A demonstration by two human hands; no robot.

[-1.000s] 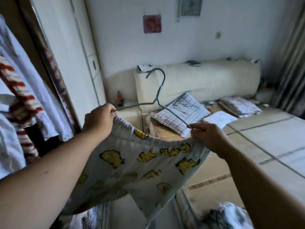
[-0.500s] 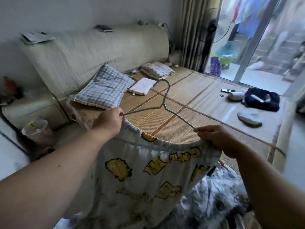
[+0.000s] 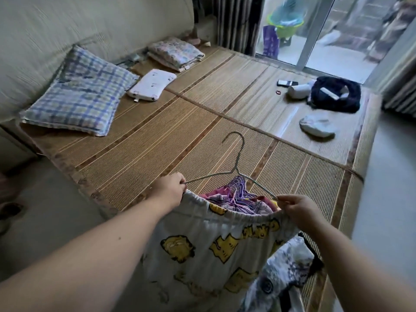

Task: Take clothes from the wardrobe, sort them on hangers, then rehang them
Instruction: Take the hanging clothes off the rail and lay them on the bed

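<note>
Room: a bed laid with a tan woven straw mat (image 3: 157, 136) is seen beneath the hands, with a sliding glass door (image 3: 315, 41) and a striped curtain (image 3: 236, 19) at its far end.
Garment: a white elastic-waisted garment printed with yellow cartoon figures (image 3: 202, 244) is held up over the near edge of the mat, its waistband stretched between the left hand (image 3: 168, 190) and the right hand (image 3: 297, 208); the rest hangs below the fingers.
Hanger: a thin pale green wire hanger (image 3: 235, 172) is held along with the waistband, one end at each set of fingers, its hook reaching beyond them over the mat.
Left fingers: curled round the waistband and the left end of the wire.
Right fingers: the right end of the wire and the waistband are pinched between thumb and fingertips.
Between the fingers: a heap of pink and purple clothes with purple hangers (image 3: 238, 194) is seen just beyond the waistband.
Below the right fingers: a grey-and-white patterned cloth (image 3: 281, 273) is seen.
Well beyond the left fingers: a blue checked pillow (image 3: 78, 95), a small white pillow (image 3: 153, 84) and a folded floral quilt (image 3: 175, 51) are laid.
Well beyond the right fingers: a grey pouch (image 3: 317, 127), a dark navy fluffy bundle (image 3: 335, 95) and a black phone (image 3: 287, 82) are laid.
</note>
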